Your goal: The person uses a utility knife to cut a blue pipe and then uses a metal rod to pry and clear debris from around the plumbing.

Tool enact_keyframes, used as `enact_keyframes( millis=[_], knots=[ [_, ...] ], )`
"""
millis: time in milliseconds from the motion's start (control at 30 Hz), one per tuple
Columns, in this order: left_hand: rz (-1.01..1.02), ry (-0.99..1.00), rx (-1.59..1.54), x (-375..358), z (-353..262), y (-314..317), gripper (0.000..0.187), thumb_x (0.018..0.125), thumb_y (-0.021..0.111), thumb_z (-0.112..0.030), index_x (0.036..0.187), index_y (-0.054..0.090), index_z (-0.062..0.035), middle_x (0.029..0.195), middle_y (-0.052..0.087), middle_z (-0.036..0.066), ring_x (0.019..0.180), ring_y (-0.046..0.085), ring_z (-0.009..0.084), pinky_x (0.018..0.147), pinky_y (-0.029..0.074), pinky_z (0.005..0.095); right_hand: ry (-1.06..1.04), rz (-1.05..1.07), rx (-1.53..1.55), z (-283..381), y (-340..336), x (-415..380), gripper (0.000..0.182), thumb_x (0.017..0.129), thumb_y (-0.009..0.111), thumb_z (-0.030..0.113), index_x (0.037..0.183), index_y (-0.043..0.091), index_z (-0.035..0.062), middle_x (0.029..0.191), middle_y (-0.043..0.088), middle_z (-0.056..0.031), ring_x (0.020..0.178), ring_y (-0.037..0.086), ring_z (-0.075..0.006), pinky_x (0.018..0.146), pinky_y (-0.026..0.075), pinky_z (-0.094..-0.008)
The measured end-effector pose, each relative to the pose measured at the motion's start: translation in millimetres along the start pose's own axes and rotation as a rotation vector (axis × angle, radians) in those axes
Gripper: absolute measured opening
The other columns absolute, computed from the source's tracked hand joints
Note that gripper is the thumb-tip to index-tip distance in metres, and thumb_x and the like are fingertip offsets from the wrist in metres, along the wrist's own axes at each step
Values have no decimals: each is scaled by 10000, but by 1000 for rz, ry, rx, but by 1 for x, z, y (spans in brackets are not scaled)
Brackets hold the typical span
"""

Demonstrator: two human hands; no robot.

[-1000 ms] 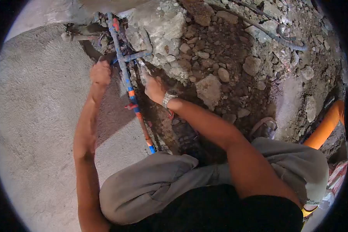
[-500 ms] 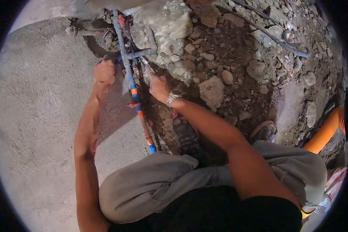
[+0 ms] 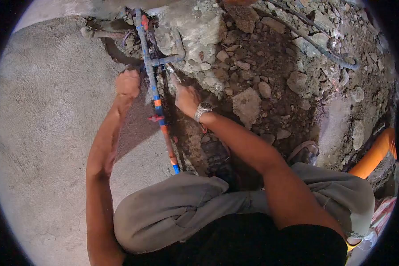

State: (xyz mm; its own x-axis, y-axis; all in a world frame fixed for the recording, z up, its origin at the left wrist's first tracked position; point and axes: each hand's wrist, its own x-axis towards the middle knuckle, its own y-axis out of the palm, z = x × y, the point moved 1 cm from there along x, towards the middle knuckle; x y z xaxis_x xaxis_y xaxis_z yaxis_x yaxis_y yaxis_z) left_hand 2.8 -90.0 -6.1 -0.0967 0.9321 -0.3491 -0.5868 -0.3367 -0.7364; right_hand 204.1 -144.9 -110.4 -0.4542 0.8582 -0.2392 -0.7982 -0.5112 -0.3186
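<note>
A long pipe (image 3: 151,82), grey-blue above and banded orange and blue below, runs between my hands. My left hand (image 3: 128,83) is a closed fist on its left, over the concrete edge; whatever it grips is hidden. To the right of the pipe, my right hand (image 3: 187,98) has its fingers closed and pointing up at a side branch (image 3: 169,60). A thin pale piece (image 3: 170,68) shows at those fingertips, too small to name. A red valve handle (image 3: 155,118) sits lower on the pipe.
Rough concrete (image 3: 53,124) spreads on the left. Broken stones (image 3: 247,106) and rubble fill the right side, with a dark hose (image 3: 337,59) across the top. An orange pipe (image 3: 372,153) stands at the far right. A capped pipe end (image 3: 88,32) lies at upper left.
The pipe and both hands appear slightly farther right in view, along with the surroundings. The left fist has shifted a little right toward the pipe. Both hands stay closed.
</note>
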Motion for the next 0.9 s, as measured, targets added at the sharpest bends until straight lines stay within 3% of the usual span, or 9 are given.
enact_keyframes(
  millis=[133, 200, 333, 500, 700, 900],
  knots=[
    [98, -51, 2, -3, -4, -2, 184, 750, 542, -83, 916, 624, -79, 923, 637, 155, 866, 633, 336, 715, 512, 449, -1, 26, 56, -2, 1, 1, 731, 730, 537, 28, 1413, 319, 173, 702, 601, -234, 689, 593, -409, 632, 470, -494],
    [-168, 74, -82, -11, -6, -5, 260, 732, 548, -54, 986, 597, -74, 862, 637, 147, 839, 635, 345, 705, 516, 441, -25, -16, 8, -4, 4, 3, 733, 723, 539, 27, 1410, 327, 173, 712, 608, -226, 684, 594, -407, 636, 475, -493],
    [-224, 91, -36, -9, -2, 5, 338, 712, 555, -27, 1048, 566, -68, 862, 630, 153, 813, 634, 357, 696, 519, 440, -42, -68, 4, -5, -1, -1, 731, 723, 540, 27, 1407, 333, 179, 690, 605, -222, 655, 598, -401, 604, 482, -478],
    [-62, 100, -60, -9, -2, 7, 351, 704, 561, -25, 1052, 561, -64, 856, 626, 171, 793, 633, 364, 666, 521, 457, 12, 37, -20, -6, -7, -2, 737, 730, 559, 38, 1411, 327, 198, 712, 618, -221, 674, 610, -403, 622, 491, -478],
    [-89, 86, -96, -6, 1, 22, 365, 729, 546, -41, 1087, 567, -111, 900, 628, 145, 795, 626, 347, 646, 517, 446, 48, 81, 9, -13, 4, -1, 753, 732, 567, 43, 1417, 316, 231, 744, 616, -233, 716, 611, -399, 649, 490, -485],
    [-189, 104, -110, -14, -7, 10, 195, 756, 518, -57, 934, 598, -50, 877, 630, 186, 805, 624, 359, 654, 520, 447, 70, 69, 45, -12, -4, -6, 762, 734, 559, 42, 1421, 304, 250, 817, 613, -259, 783, 593, -420, 700, 480, -493]
  ],
)
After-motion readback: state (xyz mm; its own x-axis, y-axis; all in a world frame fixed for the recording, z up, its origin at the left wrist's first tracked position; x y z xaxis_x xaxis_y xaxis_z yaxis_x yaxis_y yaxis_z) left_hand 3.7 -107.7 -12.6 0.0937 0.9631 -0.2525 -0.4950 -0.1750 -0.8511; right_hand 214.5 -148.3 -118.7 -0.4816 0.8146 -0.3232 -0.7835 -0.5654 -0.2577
